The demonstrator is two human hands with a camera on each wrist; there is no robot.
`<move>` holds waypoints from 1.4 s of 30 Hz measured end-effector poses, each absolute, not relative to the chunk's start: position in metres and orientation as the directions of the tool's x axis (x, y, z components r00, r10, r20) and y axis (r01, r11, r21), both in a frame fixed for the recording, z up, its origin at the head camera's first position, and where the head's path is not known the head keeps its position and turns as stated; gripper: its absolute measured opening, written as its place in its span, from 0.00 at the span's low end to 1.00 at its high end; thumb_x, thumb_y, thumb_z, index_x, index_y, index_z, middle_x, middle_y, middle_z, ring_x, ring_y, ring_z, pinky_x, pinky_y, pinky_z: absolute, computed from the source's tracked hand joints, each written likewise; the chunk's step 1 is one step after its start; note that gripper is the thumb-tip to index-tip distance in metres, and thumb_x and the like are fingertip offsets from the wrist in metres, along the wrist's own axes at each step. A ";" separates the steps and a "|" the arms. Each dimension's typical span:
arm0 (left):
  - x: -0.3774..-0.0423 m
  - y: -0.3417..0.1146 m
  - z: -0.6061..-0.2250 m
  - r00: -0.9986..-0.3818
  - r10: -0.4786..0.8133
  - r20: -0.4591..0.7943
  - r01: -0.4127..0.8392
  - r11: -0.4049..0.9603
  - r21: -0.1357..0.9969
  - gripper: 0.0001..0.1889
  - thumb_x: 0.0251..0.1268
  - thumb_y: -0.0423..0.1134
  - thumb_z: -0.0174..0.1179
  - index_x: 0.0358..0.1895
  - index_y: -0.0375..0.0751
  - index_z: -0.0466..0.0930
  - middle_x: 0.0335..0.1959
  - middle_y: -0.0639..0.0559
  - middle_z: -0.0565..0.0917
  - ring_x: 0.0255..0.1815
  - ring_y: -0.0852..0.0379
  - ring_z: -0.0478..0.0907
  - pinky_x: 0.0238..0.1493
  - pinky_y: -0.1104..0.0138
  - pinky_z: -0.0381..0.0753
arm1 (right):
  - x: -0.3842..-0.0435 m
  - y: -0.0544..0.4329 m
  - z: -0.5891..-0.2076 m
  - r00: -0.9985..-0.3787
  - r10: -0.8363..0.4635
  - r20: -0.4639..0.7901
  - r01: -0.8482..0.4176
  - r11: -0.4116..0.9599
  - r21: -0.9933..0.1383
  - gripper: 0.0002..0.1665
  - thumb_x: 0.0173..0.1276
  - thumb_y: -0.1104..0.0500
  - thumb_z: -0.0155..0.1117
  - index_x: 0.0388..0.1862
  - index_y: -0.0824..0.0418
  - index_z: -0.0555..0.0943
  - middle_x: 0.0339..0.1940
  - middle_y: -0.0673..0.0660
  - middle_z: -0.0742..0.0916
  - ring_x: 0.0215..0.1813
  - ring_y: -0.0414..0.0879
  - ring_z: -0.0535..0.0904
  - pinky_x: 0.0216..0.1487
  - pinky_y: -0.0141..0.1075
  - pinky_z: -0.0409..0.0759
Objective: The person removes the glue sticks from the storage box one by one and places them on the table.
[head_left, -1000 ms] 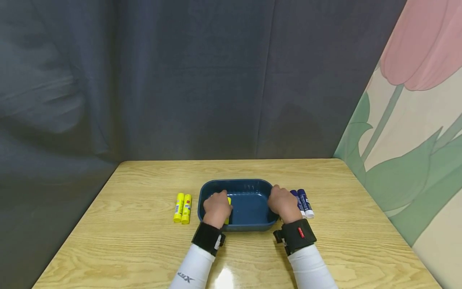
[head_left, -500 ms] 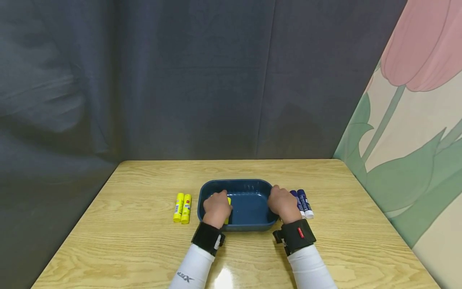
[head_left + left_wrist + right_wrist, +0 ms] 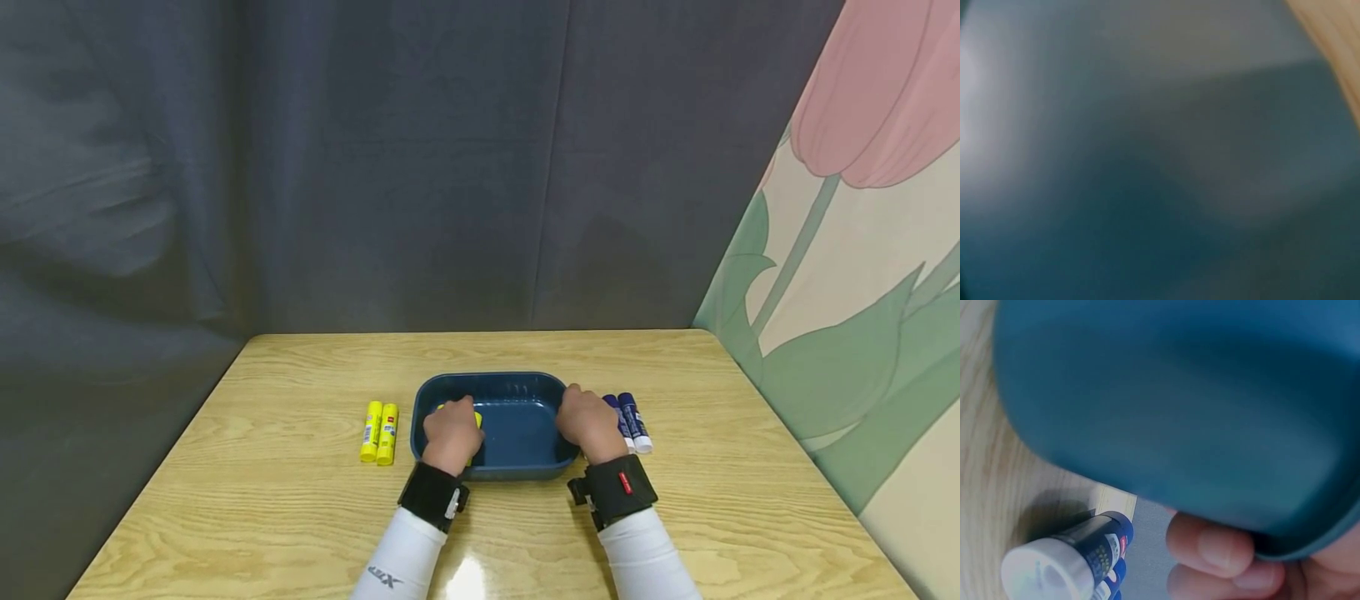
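A dark blue rectangular tray (image 3: pixel 525 433) stands on the wooden table. My left hand (image 3: pixel 452 433) is inside its left end, fingers curled down over a yellow glue stick (image 3: pixel 477 419); a bit of yellow also shows beyond the knuckles, and the fingertips are hidden. On the right side, my right hand (image 3: pixel 588 421) grips the tray's rim, its fingers (image 3: pixel 1210 547) curled beneath the edge in the right wrist view. The left wrist view is filled by the blurred tray wall (image 3: pixel 1147 156), with no fingers visible.
Two yellow glue sticks (image 3: pixel 378 433) lie side by side left of the tray. Dark blue glue sticks with white ends (image 3: pixel 635 422) lie to its right, partly behind the right hand. A dark curtain (image 3: pixel 450 167) hangs behind the table (image 3: pixel 300 500); a painted wall (image 3: pixel 862 350) borders the right.
The yellow showing around my left hand has shifted slightly, with a bit more now visible beyond the knuckles. My right hand and the tray have stayed in place.
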State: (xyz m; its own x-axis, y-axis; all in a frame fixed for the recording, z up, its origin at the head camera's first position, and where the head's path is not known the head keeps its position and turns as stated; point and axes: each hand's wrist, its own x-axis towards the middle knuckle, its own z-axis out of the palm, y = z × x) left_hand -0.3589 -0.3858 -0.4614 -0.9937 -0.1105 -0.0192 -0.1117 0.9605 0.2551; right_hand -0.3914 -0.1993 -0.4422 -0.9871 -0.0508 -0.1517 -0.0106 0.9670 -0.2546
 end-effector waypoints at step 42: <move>-0.336 -0.426 -0.401 -0.990 -0.129 0.057 -0.087 0.880 0.467 0.23 0.49 0.47 0.60 0.50 0.45 0.69 0.29 0.52 0.76 0.22 0.56 0.69 0.24 0.63 0.66 | -0.393 -0.198 -0.443 -0.987 -0.054 -0.154 -0.013 0.967 -0.256 0.21 0.60 0.60 0.50 0.49 0.72 0.67 0.33 0.65 0.77 0.27 0.51 0.72 0.26 0.44 0.70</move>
